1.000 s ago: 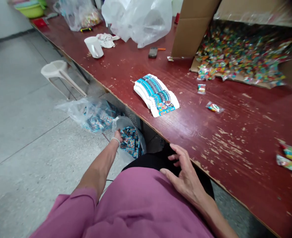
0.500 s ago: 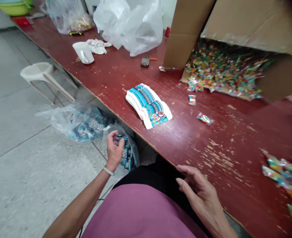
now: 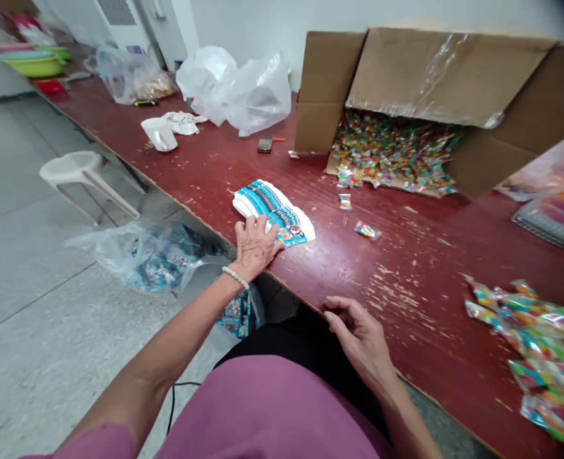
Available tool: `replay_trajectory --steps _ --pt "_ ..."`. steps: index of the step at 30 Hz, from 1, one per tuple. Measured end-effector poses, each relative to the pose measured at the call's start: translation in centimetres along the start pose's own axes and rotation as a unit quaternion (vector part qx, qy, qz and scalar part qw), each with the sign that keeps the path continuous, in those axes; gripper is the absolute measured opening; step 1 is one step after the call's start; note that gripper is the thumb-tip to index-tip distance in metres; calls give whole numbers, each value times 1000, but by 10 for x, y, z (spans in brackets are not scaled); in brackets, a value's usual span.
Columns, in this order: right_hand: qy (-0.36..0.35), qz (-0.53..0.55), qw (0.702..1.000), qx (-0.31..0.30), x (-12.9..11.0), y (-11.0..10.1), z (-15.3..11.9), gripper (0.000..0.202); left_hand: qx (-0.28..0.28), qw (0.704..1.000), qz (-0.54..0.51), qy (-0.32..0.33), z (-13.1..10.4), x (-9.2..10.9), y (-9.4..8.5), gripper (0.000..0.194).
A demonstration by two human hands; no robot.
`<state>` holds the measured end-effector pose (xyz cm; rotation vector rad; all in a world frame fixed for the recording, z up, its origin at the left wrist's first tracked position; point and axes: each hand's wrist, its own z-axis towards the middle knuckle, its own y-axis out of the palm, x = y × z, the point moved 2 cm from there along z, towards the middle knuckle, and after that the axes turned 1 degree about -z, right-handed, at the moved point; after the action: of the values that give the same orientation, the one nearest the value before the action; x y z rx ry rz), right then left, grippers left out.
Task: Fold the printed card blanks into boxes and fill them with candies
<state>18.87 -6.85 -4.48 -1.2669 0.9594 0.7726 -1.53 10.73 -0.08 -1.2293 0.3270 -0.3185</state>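
My left hand, with a beaded bracelet at the wrist, rests on the near edge of a fanned stack of flat blue-and-white printed cartons on the table. Its fingers are apart and bent over the cartons; the fingertips are partly hidden, and no carton is lifted. At the table's front edge, my right hand holds nothing, thumb and fingers loosely curved and apart. Two wrapped candies, a small one and a longer one, lie right of the stack.
An open cardboard box spills wrapped candies onto the red table. More candy packets lie at right. A white mug and plastic bags stand farther back. Filled bags and a stool occupy the floor.
My left hand has moved from above the floor bag up and right onto the carton stack. My right hand stays near the table edge. The camera view has tilted up, showing more of the back wall.
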Motion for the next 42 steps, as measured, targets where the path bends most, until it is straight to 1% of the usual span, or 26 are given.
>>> replay_trajectory --steps 3,5,9,11,13,15,16,18,20,21,22,23,24,26,27,28,29,30,31,32,35,38,39,40,41,42 --pt "-2 2 1000 -3 2 1 2 27 -9 1000 -6 9 -1 3 -3 35" --pt "-6 6 1000 -6 2 2 3 28 -24 999 -35 5 2 4 -5 34" --pt "-10 10 1000 -1 0 2 3 27 -81 987 -139 -20 17 -3 -5 34" --pt "-6 23 1000 1 -4 2 3 27 -98 980 -171 -24 27 -9 -5 36" --pt "9 52 999 -4 -7 0 3 27 -97 975 -200 -31 34 -14 -7 36" --pt "45 102 994 -5 -11 -1 6 32 -93 964 -244 -43 33 -16 -9 30" --pt "70 135 988 3 -12 -1 7 37 -93 957 -270 -48 29 -15 -10 26" --pt "114 203 972 37 -16 1 12 53 -98 941 -320 -54 11 -7 -14 25" --pt "129 258 955 71 -22 4 18 67 -114 911 -391 -61 -17 8 -19 31" --pt "125 279 949 75 -26 6 19 69 -125 891 -432 -64 -34 17 -22 34" --pt "114 295 946 72 -30 8 20 67 -147 819 -548 -88 -51 27 -25 35" --pt "100 306 945 64 -34 9 20 60 -174 737 -642 -118 -68 38 -28 37" --pt "85 309 946 51 -37 9 18 52 -205 661 -706 -150 -83 48 -31 38" --pt "55 288 956 -1 -44 8 12 38 -325 487 -795 -158 -107 70 -36 42" --pt "45 266 962 -42 -48 6 8 33 -388 407 -815 -144 -116 79 -39 45" --pt "39 244 965 -84 -50 4 4 30 -441 338 -822 -123 -122 87 -41 48" --pt "35 225 966 -123 -53 2 0 30 -476 292 -823 -105 -126 92 -43 48" --pt "36 213 965 -150 -55 0 -4 31 -491 276 -821 -94 -128 96 -45 46" --pt "38 210 964 -159 -57 -2 -6 34 -488 288 -819 -90 -128 97 -45 44" --pt "40 211 965 -151 -58 -3 -8 40 -473 322 -815 -90 -127 97 -46 41" --pt "34 226 967 -111 -59 -3 -9 62 -412 453 -786 -84 -121 92 -47 32" --pt "45 243 960 -129 -58 5 -10 73 -340 569 -747 -46 -116 87 -48 26" --pt "60 249 957 -137 -56 8 -10 73 -321 598 -733 -36 -115 86 -48 27" --pt "76 254 954 -141 -56 11 -11 72 -315 614 -723 -33 -116 86 -46 27" --pt "89 254 953 -140 -55 13 -12 69 -322 612 -721 -37 -116 87 -45 25" --pt "95 250 954 -132 -55 14 -13 68 -334 597 -727 -52 -118 88 -42 23"
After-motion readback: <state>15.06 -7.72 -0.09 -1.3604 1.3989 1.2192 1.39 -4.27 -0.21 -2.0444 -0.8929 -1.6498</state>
